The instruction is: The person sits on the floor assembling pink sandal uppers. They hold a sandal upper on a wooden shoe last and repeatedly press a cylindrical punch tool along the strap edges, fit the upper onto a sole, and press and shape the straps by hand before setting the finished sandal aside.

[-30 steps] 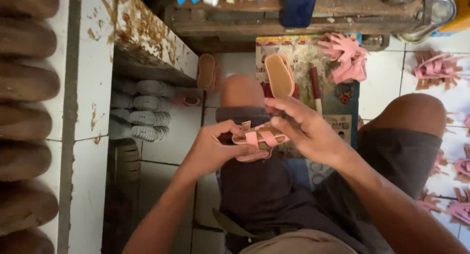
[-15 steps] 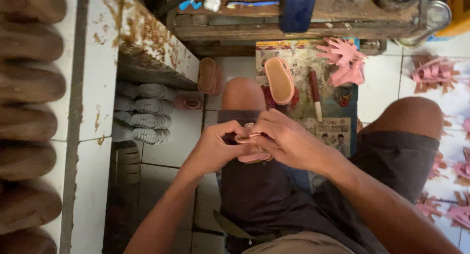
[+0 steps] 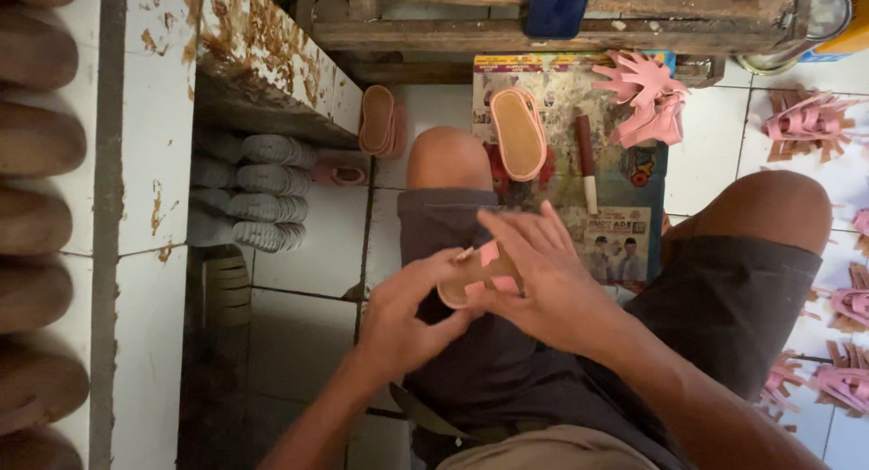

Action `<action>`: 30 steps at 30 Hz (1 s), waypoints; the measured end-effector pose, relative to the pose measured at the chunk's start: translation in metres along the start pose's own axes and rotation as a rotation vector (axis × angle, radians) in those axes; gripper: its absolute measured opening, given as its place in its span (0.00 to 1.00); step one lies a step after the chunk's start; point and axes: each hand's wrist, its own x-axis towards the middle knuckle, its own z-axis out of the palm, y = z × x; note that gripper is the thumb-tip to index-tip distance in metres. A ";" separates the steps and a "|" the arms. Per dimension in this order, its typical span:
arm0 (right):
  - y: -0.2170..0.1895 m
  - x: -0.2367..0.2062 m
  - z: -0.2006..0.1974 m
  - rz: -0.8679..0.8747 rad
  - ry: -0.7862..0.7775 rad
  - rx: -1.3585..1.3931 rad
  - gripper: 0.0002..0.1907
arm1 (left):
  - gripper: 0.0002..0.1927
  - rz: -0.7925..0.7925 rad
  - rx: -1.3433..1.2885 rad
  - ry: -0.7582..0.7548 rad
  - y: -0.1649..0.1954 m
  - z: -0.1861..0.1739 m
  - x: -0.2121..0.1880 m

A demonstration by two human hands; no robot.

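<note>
Both hands over lap: left hand (image 3: 403, 321) pinches sandal (image 3: 475, 280) edge, right hand (image 3: 534, 275) presses pink straps. Sandal looks light, flexible; best held by sole rim.

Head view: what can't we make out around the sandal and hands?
- Sandal: most of it is covered by the right hand and left hand, so each grip is unclear.
- Pink straps: cut off by the right edge.
- Brown soles: cut off by the left edge.
- Printed sheet: partly hidden by the knees.

Soft daylight, dim left, slight blur
</note>
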 end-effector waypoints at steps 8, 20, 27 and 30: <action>0.006 0.006 -0.007 0.281 -0.296 0.078 0.29 | 0.14 0.181 0.132 -0.145 0.001 -0.001 -0.009; 0.023 0.007 -0.012 -0.212 -0.067 0.316 0.07 | 0.14 0.058 0.008 -0.191 0.003 -0.001 -0.003; 0.036 0.012 -0.021 -0.009 -0.244 0.513 0.14 | 0.14 -0.080 -0.173 -0.166 -0.009 0.010 -0.018; 0.047 0.005 -0.042 0.260 -0.352 0.980 0.31 | 0.14 -0.311 -0.687 -0.057 -0.016 0.033 -0.028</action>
